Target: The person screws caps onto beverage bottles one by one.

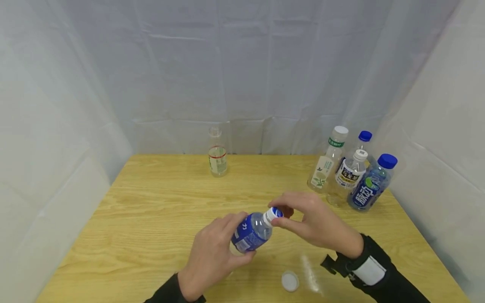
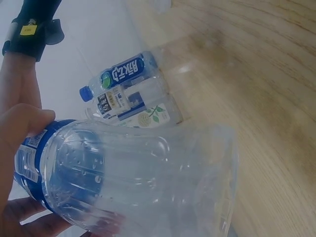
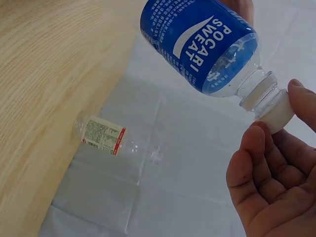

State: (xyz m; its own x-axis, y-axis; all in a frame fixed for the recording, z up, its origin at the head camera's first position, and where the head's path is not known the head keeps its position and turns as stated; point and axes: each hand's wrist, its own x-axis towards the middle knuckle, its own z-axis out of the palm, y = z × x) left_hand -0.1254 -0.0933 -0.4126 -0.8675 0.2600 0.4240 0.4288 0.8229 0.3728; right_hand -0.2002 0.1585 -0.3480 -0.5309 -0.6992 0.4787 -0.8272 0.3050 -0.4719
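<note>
A clear plastic bottle with a blue Pocari Sweat label [image 1: 250,233] is tilted above the table, its neck towards the right. My left hand [image 1: 216,248] grips it round the label, the thumb on the near side. My right hand [image 1: 322,219] pinches the white cap [image 3: 277,114] between thumb and fingers. In the right wrist view the cap sits at the mouth, with clear threads showing between it and the neck ring. The left wrist view shows droplets inside the bottle's see-through lower part [image 2: 143,173].
A loose white cap [image 1: 290,281] lies on the wooden table [image 1: 151,219] near the front. Several capped bottles, among them a blue-capped one [image 1: 371,185], stand together at the back right. An uncapped bottle [image 1: 217,162] stands at the back middle. White sheeting [image 1: 242,75] surrounds the table.
</note>
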